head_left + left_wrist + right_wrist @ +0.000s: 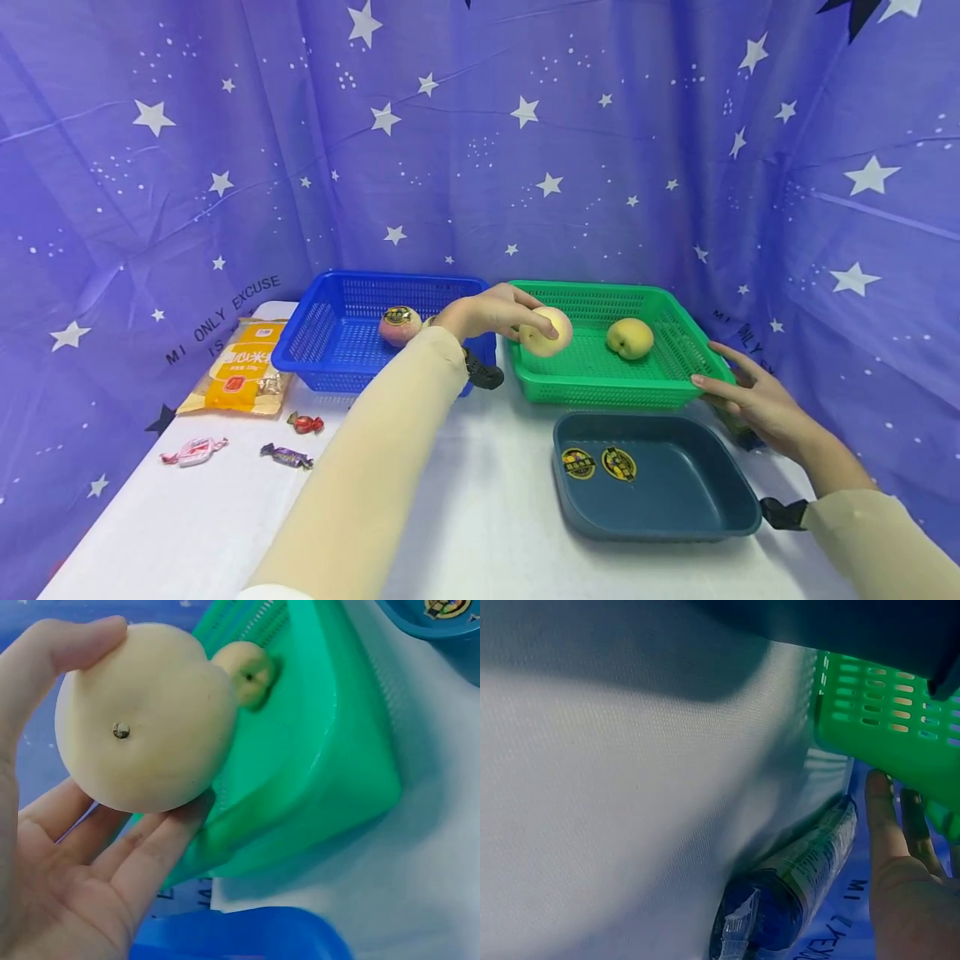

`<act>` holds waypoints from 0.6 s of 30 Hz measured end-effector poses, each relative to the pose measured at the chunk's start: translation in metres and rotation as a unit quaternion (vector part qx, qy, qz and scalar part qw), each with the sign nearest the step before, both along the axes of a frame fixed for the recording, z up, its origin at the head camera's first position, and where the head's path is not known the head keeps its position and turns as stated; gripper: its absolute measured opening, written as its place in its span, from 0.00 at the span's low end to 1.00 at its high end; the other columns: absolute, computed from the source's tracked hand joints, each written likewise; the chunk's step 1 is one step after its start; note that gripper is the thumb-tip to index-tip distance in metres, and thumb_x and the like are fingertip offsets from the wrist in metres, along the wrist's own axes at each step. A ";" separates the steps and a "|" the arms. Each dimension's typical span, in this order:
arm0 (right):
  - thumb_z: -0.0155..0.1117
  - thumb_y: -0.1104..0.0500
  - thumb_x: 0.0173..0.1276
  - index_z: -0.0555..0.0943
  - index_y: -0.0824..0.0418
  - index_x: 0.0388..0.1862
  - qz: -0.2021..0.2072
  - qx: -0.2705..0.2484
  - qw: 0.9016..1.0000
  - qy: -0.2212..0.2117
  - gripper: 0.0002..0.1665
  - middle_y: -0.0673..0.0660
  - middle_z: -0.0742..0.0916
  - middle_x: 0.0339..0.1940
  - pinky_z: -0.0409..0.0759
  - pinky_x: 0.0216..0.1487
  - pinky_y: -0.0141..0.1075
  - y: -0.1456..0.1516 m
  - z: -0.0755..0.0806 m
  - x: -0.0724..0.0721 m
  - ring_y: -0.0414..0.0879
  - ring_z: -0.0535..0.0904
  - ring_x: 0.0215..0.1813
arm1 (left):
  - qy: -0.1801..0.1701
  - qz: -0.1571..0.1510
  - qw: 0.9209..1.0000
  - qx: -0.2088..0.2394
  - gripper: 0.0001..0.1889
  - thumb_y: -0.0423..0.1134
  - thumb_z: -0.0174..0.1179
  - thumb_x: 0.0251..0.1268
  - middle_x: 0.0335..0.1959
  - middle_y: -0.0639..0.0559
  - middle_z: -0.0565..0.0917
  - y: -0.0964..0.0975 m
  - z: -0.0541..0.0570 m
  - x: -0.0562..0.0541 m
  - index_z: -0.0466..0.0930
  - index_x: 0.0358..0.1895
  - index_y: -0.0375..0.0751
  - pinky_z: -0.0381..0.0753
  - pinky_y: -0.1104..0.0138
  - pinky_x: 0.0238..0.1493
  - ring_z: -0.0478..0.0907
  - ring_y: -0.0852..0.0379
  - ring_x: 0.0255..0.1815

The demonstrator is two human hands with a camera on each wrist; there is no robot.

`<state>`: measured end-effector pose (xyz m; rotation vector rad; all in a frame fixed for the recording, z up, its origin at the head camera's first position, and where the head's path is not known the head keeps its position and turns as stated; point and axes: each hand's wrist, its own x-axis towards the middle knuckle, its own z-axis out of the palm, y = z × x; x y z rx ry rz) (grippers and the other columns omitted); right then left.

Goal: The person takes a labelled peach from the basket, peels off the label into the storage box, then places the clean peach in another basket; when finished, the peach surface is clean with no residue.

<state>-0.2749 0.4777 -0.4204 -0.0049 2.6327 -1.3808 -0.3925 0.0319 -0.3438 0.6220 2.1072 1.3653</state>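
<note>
My left hand (491, 312) holds a pale yellow-pink peach (546, 332) between thumb and fingers, over the left side of the green basket (600, 392). The stem end of this peach shows large in the left wrist view. A yellow peach (630, 338) lies inside the green basket. My right hand (765, 408) is at that basket's right side, its fairly straight thumb and fingers touching the rim. To the left stands a blue basket (315, 379), holding a pinkish peach (400, 326) with a dark round sticker.
In front of the green basket sits a dark teal tray (660, 533) bearing two round stickers. An orange food packet (243, 367) and red, pink and purple wrapped candies (287, 456) lie at left. A wrapped cylindrical package (795, 885) lies beneath my right hand.
</note>
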 end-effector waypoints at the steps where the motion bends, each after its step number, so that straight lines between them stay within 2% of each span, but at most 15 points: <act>1: 0.62 0.41 0.87 0.34 0.41 0.96 0.001 -0.003 1.000 -0.001 0.58 0.76 0.43 0.93 0.86 0.69 0.40 0.000 0.000 0.000 0.51 0.78 0.81 | -0.004 0.001 1.000 0.003 0.33 0.47 0.80 0.63 0.78 0.52 0.79 0.002 -0.003 -0.002 0.85 0.73 0.49 0.86 0.55 0.74 0.78 0.52 0.77; 3: 0.62 0.41 0.87 0.34 0.40 0.95 0.000 -0.005 1.000 -0.001 0.58 0.75 0.41 0.93 0.84 0.75 0.50 0.000 0.000 0.001 0.62 0.68 0.87 | -0.009 -0.005 1.000 0.009 0.33 0.46 0.79 0.64 0.79 0.50 0.78 0.006 -0.007 -0.004 0.84 0.74 0.47 0.84 0.53 0.76 0.76 0.50 0.78; 5: 0.62 0.42 0.87 0.34 0.41 0.96 -0.001 -0.013 1.000 0.001 0.58 0.74 0.43 0.93 0.83 0.76 0.52 -0.001 -0.001 0.002 0.63 0.67 0.88 | -0.007 -0.016 1.000 0.012 0.33 0.45 0.78 0.65 0.79 0.49 0.78 0.010 -0.009 -0.006 0.84 0.74 0.46 0.83 0.51 0.78 0.76 0.49 0.78; 6: 0.62 0.43 0.87 0.34 0.41 0.96 0.001 -0.024 1.000 0.000 0.58 0.74 0.41 0.93 0.84 0.76 0.49 -0.001 -0.001 0.002 0.59 0.71 0.86 | -0.005 -0.021 1.000 0.012 0.33 0.44 0.78 0.66 0.78 0.48 0.78 0.013 -0.010 -0.007 0.84 0.74 0.45 0.82 0.51 0.78 0.76 0.49 0.78; 7: 0.62 0.43 0.87 0.33 0.42 0.96 0.001 -0.030 1.000 0.002 0.58 0.75 0.42 0.93 0.86 0.70 0.39 -0.002 -0.002 0.002 0.49 0.80 0.79 | -0.001 -0.025 1.000 0.008 0.32 0.44 0.78 0.66 0.77 0.49 0.79 0.016 -0.011 -0.008 0.84 0.73 0.45 0.82 0.52 0.78 0.76 0.49 0.78; 8: 0.63 0.44 0.87 0.33 0.43 0.96 0.001 -0.038 0.999 0.003 0.58 0.76 0.45 0.92 0.86 0.65 0.32 -0.002 -0.002 0.002 0.40 0.84 0.71 | 0.005 -0.028 1.000 0.003 0.32 0.45 0.79 0.65 0.77 0.50 0.80 0.019 -0.012 -0.009 0.85 0.73 0.46 0.82 0.52 0.78 0.77 0.51 0.77; 9: 0.63 0.44 0.87 0.33 0.44 0.96 0.001 -0.049 0.999 0.004 0.59 0.76 0.48 0.91 0.84 0.61 0.25 -0.003 -0.003 0.003 0.32 0.86 0.64 | 0.011 -0.031 0.999 -0.003 0.32 0.45 0.79 0.65 0.75 0.51 0.81 0.021 -0.014 -0.010 0.85 0.72 0.47 0.82 0.52 0.78 0.77 0.52 0.75; 10: 0.63 0.45 0.87 0.33 0.44 0.96 0.003 -0.058 0.998 0.003 0.59 0.77 0.46 0.92 0.83 0.58 0.22 -0.003 -0.003 0.003 0.26 0.84 0.61 | 0.016 -0.034 0.999 -0.009 0.32 0.46 0.80 0.64 0.74 0.52 0.82 0.024 -0.015 -0.011 0.86 0.72 0.49 0.83 0.54 0.77 0.78 0.54 0.73; 11: 0.63 0.45 0.87 0.33 0.43 0.96 0.004 -0.060 0.998 0.000 0.59 0.77 0.41 0.92 0.84 0.64 0.26 -0.003 -0.003 0.003 0.30 0.85 0.65 | 0.019 -0.036 0.999 -0.016 0.31 0.46 0.80 0.64 0.72 0.53 0.83 0.027 -0.016 -0.012 0.86 0.72 0.50 0.82 0.55 0.77 0.79 0.55 0.72; 12: 0.63 0.45 0.87 0.32 0.42 0.95 0.004 -0.057 0.998 -0.003 0.59 0.76 0.39 0.92 0.85 0.69 0.32 -0.003 -0.002 0.003 0.28 0.83 0.65 | 0.020 -0.038 0.999 -0.021 0.32 0.46 0.80 0.63 0.70 0.54 0.84 0.029 -0.018 -0.013 0.87 0.71 0.50 0.83 0.56 0.76 0.79 0.56 0.70; 15: 0.62 0.43 0.87 0.32 0.41 0.95 -0.003 -0.036 0.999 -0.004 0.58 0.76 0.47 0.92 0.84 0.75 0.44 -0.002 -0.002 0.002 0.28 0.81 0.65 | 0.021 -0.049 0.998 -0.032 0.32 0.43 0.80 0.62 0.68 0.55 0.85 0.036 -0.020 -0.016 0.87 0.72 0.51 0.83 0.59 0.72 0.80 0.58 0.67; 17: 0.62 0.42 0.87 0.32 0.42 0.95 -0.007 -0.024 1.000 -0.004 0.58 0.74 0.56 0.89 0.83 0.75 0.46 -0.002 -0.002 0.002 0.28 0.80 0.65 | 0.021 -0.055 0.998 -0.037 0.32 0.42 0.80 0.61 0.68 0.55 0.85 0.040 -0.021 -0.017 0.87 0.71 0.50 0.84 0.59 0.71 0.80 0.58 0.68; 18: 0.62 0.42 0.87 0.32 0.44 0.96 -0.008 -0.024 1.000 -0.002 0.59 0.69 0.64 0.85 0.85 0.70 0.38 -0.001 -0.002 0.002 0.22 0.78 0.60 | 0.022 -0.058 0.997 -0.040 0.33 0.41 0.80 0.61 0.68 0.55 0.85 0.041 -0.021 -0.017 0.87 0.72 0.50 0.84 0.59 0.71 0.80 0.57 0.68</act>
